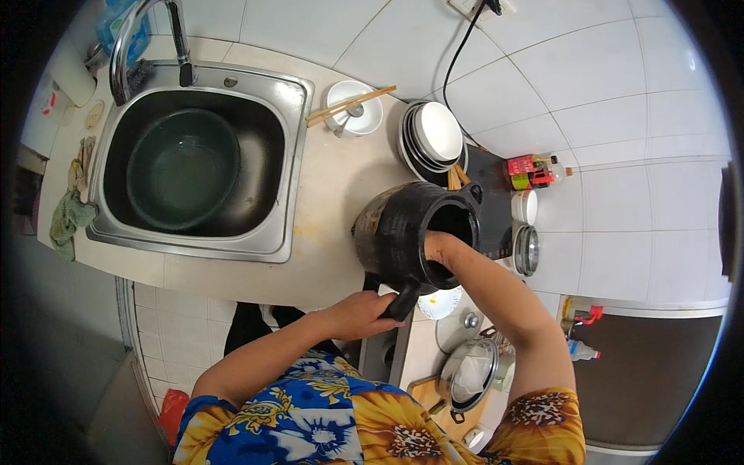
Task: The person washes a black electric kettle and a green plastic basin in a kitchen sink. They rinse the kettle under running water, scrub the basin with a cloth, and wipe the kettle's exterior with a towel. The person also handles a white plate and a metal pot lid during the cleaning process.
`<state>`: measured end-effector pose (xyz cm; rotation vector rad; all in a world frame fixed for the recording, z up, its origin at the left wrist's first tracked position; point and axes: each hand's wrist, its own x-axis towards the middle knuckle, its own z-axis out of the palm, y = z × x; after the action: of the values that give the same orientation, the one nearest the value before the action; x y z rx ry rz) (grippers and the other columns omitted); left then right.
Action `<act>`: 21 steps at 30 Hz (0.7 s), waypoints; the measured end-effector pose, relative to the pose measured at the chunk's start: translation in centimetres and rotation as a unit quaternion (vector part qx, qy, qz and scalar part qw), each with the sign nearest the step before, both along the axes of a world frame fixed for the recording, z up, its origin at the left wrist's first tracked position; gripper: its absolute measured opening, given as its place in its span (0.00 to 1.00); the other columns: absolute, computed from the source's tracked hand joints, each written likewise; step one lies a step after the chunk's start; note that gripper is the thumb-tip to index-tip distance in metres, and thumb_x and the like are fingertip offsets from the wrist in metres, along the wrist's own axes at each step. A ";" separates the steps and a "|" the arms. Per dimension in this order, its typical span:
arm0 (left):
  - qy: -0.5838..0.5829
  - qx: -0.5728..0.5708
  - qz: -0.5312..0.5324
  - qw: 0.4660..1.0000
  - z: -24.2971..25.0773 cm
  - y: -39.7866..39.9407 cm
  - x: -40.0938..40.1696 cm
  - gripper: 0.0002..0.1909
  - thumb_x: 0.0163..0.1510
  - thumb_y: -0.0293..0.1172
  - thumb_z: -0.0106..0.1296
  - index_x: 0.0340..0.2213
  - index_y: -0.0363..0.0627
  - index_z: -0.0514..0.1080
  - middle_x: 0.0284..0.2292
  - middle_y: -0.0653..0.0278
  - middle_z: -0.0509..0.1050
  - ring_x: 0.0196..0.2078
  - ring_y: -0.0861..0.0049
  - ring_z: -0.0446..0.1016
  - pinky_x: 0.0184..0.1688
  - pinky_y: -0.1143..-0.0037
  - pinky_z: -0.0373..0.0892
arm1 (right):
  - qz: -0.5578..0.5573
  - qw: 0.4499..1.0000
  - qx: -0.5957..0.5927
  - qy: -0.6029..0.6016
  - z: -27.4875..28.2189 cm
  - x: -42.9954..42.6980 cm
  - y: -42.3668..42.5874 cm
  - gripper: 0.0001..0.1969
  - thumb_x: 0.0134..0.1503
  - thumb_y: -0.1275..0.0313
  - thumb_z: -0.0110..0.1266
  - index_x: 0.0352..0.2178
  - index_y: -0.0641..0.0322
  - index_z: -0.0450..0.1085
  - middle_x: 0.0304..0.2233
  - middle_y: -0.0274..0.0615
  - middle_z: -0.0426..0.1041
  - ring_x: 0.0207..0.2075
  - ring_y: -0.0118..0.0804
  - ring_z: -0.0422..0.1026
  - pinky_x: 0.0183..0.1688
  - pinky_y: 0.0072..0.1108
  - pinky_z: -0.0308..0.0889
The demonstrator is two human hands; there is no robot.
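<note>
A large dark clay pot (381, 232) with a wide round mouth is tilted on its side over the counter, its opening turned to the right. My left hand (361, 314) grips the thick black handle (404, 303) on the near side. Through the mouth reaches my right hand (442, 247); only the wrist and the back part of the hand show, and the fingers are hidden within. What they touch or hold cannot be seen. A small looped lug (475, 192) stands out on the pot's far side.
Left of the pot is a steel sink (261, 174) with a dark green basin (183, 168) in it. Stacked bowls (439, 132) and a white bowl (372, 119) with chopsticks stand behind. A lidless steel pot (447, 378) is at the lower right. A black cord (447, 75) hangs down the wall.
</note>
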<state>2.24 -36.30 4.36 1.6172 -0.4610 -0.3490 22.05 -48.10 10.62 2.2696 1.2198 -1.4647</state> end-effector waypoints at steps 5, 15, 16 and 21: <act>0.005 0.011 0.007 1.000 0.4 -0.1 -0.4 0.20 0.52 0.44 0.51 0.35 0.36 0.66 0.26 0.44 0.70 0.32 0.50 0.70 0.35 0.61 0.64 | 0.157 0.969 -0.182 -0.064 4.5 -0.1 -2.0 0.14 0.50 0.73 0.45 0.37 0.60 0.74 0.41 0.49 0.73 0.47 0.46 0.69 0.48 0.31 0.63; -0.019 -0.009 0.043 0.999 0.1 -0.6 -1.1 0.19 0.52 0.44 0.51 0.33 0.38 0.65 0.26 0.48 0.71 0.29 0.51 0.69 0.33 0.62 0.64 | -0.042 0.997 0.043 -0.057 9.6 -5.9 -1.5 0.14 0.44 0.85 0.45 0.33 0.68 0.71 0.32 0.46 0.74 0.38 0.43 0.72 0.43 0.24 0.66; -0.023 -0.012 0.050 0.998 0.1 -0.8 -1.2 0.19 0.52 0.43 0.52 0.33 0.38 0.65 0.26 0.49 0.71 0.29 0.51 0.69 0.33 0.63 0.64 | -0.142 0.983 0.111 -0.033 9.7 -6.3 -1.4 0.14 0.44 0.86 0.44 0.34 0.70 0.70 0.32 0.45 0.74 0.38 0.41 0.72 0.42 0.22 0.66; -0.023 -0.054 0.043 0.997 0.7 -0.8 -1.0 0.17 0.52 0.40 0.53 0.34 0.37 0.65 0.27 0.50 0.71 0.30 0.54 0.69 0.34 0.64 0.65 | -0.544 0.758 0.361 -0.007 7.6 -8.3 -2.6 0.05 0.54 0.78 0.51 0.30 0.69 0.72 0.30 0.37 0.74 0.33 0.23 0.69 0.38 0.15 0.65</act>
<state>1.21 -37.13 5.06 1.5376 -0.4355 -0.2187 13.78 -50.74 18.21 3.9171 0.3408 -1.2524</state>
